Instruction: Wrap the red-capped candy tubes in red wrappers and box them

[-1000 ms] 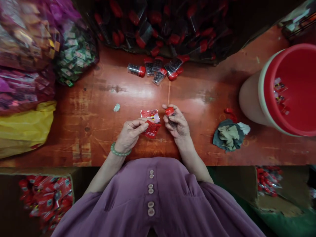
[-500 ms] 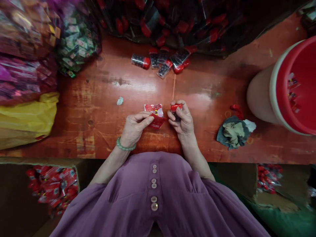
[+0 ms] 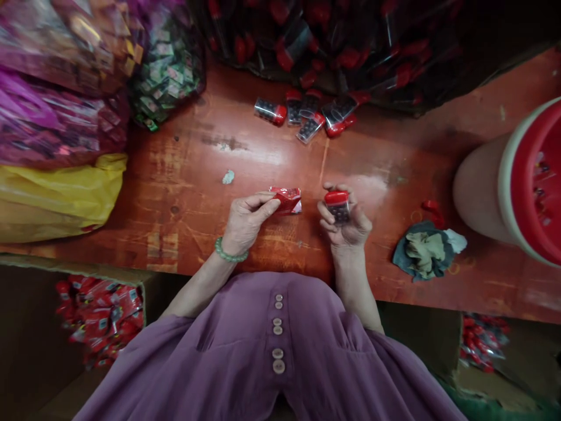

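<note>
Dark beads fill the red-capped vial [image 3: 338, 206] our right hand [image 3: 346, 225] grips; our left hand [image 3: 248, 219] pinches a red sachet [image 3: 287, 200] just beside it.

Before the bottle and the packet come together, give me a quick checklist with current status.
1. Left hand pinches small red foil packet: ok.
2. Right hand holds small clear bottle with red cap: ok.
3. Red cap seated on bottle: ok.
4. Packet mouth open: cannot tell.
5. Bare worn red wooden table beyond the hands: ok.
6. Red-lined round bucket at right, upright: ok.
</note>
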A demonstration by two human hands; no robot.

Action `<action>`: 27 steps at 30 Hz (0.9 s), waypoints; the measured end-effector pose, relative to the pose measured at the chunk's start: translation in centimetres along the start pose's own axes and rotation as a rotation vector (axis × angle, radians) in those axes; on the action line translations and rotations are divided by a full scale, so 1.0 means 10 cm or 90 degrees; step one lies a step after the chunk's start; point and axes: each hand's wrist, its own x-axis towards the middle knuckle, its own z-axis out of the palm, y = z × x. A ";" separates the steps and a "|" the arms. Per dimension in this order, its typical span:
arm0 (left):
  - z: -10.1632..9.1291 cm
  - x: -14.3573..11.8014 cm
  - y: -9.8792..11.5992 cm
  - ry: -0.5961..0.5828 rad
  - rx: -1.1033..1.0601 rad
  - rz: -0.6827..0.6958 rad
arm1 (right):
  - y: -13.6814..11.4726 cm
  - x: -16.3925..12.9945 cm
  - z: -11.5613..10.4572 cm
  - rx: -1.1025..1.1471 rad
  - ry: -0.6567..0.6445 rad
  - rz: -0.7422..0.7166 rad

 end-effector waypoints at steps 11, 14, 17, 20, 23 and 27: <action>0.04 -0.13 0.11 -0.214 0.368 0.404 | -0.06 -0.02 0.14 0.010 -0.013 0.060; 0.14 -0.12 0.10 -0.303 0.445 0.498 | -0.08 -0.06 0.22 -0.043 -0.051 0.068; 0.20 -0.12 0.05 -0.332 0.467 0.476 | -0.08 -0.09 0.26 -0.047 -0.056 0.073; 0.22 -0.14 -0.02 -0.333 0.477 0.425 | -0.05 -0.10 0.26 -0.030 -0.049 0.082; 0.22 -0.16 -0.08 -0.305 0.438 0.415 | 0.00 -0.09 0.23 -0.023 -0.025 0.074; 0.26 -0.18 -0.12 -0.249 0.382 0.429 | 0.06 -0.10 0.23 0.005 0.028 0.069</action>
